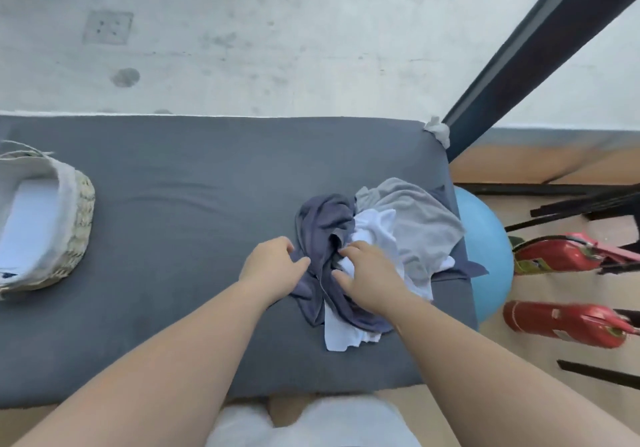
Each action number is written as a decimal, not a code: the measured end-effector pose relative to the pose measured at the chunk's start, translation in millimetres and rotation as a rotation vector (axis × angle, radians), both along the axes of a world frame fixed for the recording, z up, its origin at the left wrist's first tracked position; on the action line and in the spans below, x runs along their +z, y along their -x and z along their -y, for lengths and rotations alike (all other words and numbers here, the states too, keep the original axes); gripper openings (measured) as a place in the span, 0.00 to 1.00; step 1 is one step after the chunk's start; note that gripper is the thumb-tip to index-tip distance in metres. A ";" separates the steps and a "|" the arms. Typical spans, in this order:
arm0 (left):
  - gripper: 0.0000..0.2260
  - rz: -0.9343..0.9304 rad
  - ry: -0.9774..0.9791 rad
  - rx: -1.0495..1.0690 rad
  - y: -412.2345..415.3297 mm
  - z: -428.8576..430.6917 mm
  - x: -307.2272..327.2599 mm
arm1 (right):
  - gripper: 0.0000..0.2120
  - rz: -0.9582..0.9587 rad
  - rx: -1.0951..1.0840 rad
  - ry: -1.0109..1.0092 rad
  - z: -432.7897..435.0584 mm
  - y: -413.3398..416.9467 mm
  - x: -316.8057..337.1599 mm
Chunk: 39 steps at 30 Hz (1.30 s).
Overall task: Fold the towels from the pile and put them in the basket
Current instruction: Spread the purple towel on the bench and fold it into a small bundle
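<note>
A pile of crumpled towels lies at the right end of the grey padded table (166,238): a dark blue towel (320,224), a white towel (372,230) and a light grey towel (420,218). My left hand (273,266) rests on the left edge of the dark blue towel, fingers curled onto the cloth. My right hand (367,276) presses on the pile where the dark blue and white towels meet, fingers pinching into the fabric. A woven basket (78,235) with a white liner stands at the table's far left; folded white cloth lies inside it.
A blue exercise ball (491,256) sits beside the table's right edge. Two red fire extinguishers (561,322) lie on the floor to the right, among black metal bars. A dark diagonal beam (540,51) rises from the table's far right corner.
</note>
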<state>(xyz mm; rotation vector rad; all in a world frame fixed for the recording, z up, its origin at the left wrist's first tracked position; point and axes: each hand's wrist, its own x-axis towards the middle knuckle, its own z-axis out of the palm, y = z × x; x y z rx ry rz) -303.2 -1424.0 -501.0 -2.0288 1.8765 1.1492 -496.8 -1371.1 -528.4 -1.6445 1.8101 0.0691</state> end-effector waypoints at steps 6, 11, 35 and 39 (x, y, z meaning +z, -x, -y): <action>0.18 -0.013 -0.124 -0.113 31.1 24.3 -61.4 | 0.23 -0.036 0.031 0.008 18.5 2.8 -36.9; 0.14 0.009 -0.184 -0.196 38.2 24.1 -94.1 | 0.22 -0.007 -0.003 -0.016 19.9 0.0 -49.4; 0.05 -0.637 0.078 0.375 -43.7 37.2 95.0 | 0.08 0.379 -0.264 0.075 29.3 -24.3 55.6; 0.03 -0.625 0.191 0.249 -81.8 30.1 116.8 | 0.06 0.243 -0.222 0.048 17.6 -50.6 57.0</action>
